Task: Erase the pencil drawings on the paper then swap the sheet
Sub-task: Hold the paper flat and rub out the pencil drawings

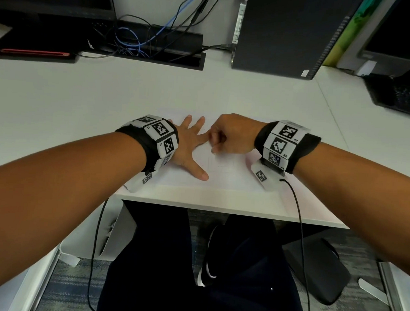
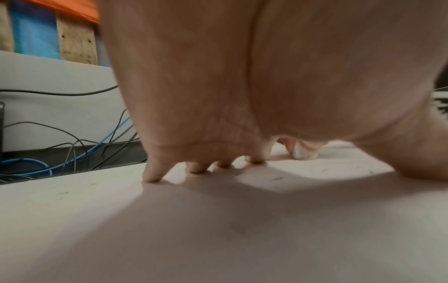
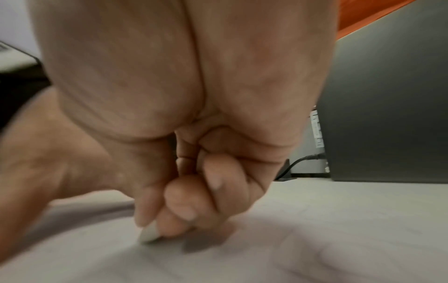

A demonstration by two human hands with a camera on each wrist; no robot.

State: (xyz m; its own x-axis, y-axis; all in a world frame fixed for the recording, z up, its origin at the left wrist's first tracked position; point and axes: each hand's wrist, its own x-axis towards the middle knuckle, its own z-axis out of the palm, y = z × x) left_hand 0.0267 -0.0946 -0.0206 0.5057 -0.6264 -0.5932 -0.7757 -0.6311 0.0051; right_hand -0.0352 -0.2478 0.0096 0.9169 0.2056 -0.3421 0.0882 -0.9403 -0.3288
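A white sheet of paper (image 1: 224, 173) with faint pencil lines lies at the desk's near edge. My left hand (image 1: 190, 145) presses flat on its left part, fingers spread and straight; in the left wrist view its fingertips (image 2: 152, 177) touch the paper (image 2: 169, 229). My right hand (image 1: 226, 137) is curled into a fist just right of the left fingers and pinches a small white eraser (image 3: 149, 234), whose tip touches the paper (image 3: 315, 239). The eraser (image 2: 304, 152) also shows past the left palm. Eraser crumbs (image 2: 276, 179) are scattered on the sheet.
A white desk (image 1: 83, 96) carries a black computer tower (image 1: 288, 33) at the back right, a cable tray with blue and black cables (image 1: 138, 40) at the back middle, a monitor base (image 1: 33, 51) at the left and a keyboard (image 1: 406, 97) at the far right.
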